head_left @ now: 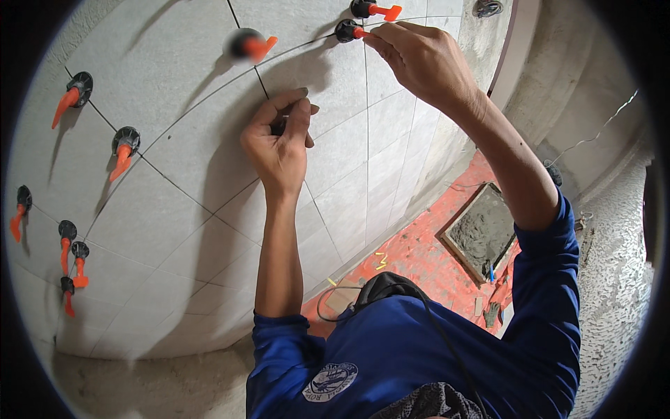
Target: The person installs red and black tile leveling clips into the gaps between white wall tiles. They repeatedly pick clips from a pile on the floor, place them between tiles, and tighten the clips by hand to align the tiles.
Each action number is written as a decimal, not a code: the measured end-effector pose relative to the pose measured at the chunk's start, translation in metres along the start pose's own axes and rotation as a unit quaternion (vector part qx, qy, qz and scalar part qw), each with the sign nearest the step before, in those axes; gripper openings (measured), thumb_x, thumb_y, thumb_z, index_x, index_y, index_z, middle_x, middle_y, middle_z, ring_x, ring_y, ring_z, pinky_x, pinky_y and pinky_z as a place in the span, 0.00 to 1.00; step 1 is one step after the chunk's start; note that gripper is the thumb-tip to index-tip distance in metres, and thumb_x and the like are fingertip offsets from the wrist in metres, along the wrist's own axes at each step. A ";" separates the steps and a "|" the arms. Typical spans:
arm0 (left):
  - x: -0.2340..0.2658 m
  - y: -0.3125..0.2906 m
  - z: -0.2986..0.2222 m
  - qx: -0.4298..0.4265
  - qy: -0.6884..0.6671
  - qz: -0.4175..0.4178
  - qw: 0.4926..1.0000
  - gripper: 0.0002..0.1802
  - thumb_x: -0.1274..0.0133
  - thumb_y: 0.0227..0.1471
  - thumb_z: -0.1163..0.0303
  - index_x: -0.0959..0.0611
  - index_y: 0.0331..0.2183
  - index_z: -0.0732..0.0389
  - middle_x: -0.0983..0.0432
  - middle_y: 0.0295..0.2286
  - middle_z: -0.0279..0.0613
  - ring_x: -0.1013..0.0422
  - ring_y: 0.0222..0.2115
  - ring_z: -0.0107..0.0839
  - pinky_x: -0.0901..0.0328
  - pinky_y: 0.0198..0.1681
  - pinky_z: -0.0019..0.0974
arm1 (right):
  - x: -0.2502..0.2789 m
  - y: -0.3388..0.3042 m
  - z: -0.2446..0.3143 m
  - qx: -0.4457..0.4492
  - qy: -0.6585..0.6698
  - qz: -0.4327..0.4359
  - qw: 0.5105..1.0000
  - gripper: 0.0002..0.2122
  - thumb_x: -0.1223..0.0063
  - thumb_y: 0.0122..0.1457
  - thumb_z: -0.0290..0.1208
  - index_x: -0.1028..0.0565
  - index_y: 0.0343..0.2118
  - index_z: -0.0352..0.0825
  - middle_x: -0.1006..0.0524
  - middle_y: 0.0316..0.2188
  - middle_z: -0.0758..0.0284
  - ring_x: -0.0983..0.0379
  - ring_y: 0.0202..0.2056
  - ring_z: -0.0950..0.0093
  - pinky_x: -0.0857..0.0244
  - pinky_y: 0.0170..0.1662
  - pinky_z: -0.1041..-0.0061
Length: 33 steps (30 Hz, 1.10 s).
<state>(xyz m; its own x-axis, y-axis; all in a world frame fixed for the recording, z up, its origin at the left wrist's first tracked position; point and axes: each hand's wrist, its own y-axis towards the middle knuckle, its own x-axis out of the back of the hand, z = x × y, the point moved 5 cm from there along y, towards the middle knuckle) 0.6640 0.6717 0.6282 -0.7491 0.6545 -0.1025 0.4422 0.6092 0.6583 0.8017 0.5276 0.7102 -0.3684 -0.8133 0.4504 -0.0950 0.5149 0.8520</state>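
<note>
Up at the top of the grey tiled wall, my right hand pinches the orange handle of a tile leveler with a round black base. Just above it sits a second leveler of the same kind. My left hand is raised in front of the tiles, lower and to the left, with thumb and fingers curled together. Something dark shows between those fingers, too hidden to name. Another tile leveler, blurred, stands on a joint above the left hand.
More orange-handled levelers sit along the tile joints at left. On the red-covered floor lie a wood-framed tray of wet grey mortar, small yellow pieces and a glove. A rough plastered wall stands at right.
</note>
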 end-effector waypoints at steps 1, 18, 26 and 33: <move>0.000 0.000 0.001 0.006 -0.007 0.001 1.000 0.07 0.45 0.53 0.76 0.17 0.35 0.68 0.21 0.23 0.40 0.35 0.16 0.17 0.40 0.17 0.24 | -0.001 -0.001 -0.001 -0.036 0.012 0.018 0.999 0.09 0.47 0.62 0.34 0.22 0.34 0.33 0.23 0.18 0.65 0.25 0.18 0.73 0.31 0.22 0.76; 0.003 -0.001 0.004 0.024 -0.031 0.017 0.999 0.08 0.44 0.53 0.75 0.17 0.36 0.67 0.20 0.24 0.41 0.36 0.15 0.16 0.40 0.18 0.23 | -0.015 -0.012 0.000 -0.478 0.512 0.039 0.713 0.13 0.53 0.62 0.33 0.27 0.27 0.27 0.37 0.12 0.75 0.45 0.12 0.86 0.50 0.16 0.83; 0.005 -0.002 0.003 0.030 -0.028 0.022 0.999 0.08 0.44 0.53 0.75 0.17 0.36 0.67 0.20 0.24 0.41 0.36 0.14 0.16 0.40 0.18 0.22 | -0.024 -0.017 0.001 -0.510 0.581 0.006 0.634 0.10 0.53 0.62 0.31 0.30 0.26 0.32 0.40 0.12 0.78 0.51 0.11 0.90 0.58 0.16 0.83; 0.004 0.000 0.006 0.024 -0.015 0.030 0.999 0.09 0.45 0.53 0.73 0.17 0.35 0.67 0.20 0.24 0.39 0.36 0.14 0.15 0.41 0.17 0.22 | -0.003 -0.007 0.014 -0.522 0.760 0.011 0.386 0.10 0.53 0.60 0.30 0.32 0.22 0.37 0.37 0.12 0.76 0.45 0.10 0.84 0.52 0.13 0.80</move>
<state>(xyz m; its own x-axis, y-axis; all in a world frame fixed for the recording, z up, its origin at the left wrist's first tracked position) 0.6639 0.6771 0.6229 -0.7058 0.7031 -0.0869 0.5091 0.5887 0.6279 0.7907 0.5299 0.6989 0.6864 -0.4393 -0.5795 0.6099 0.7818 0.1297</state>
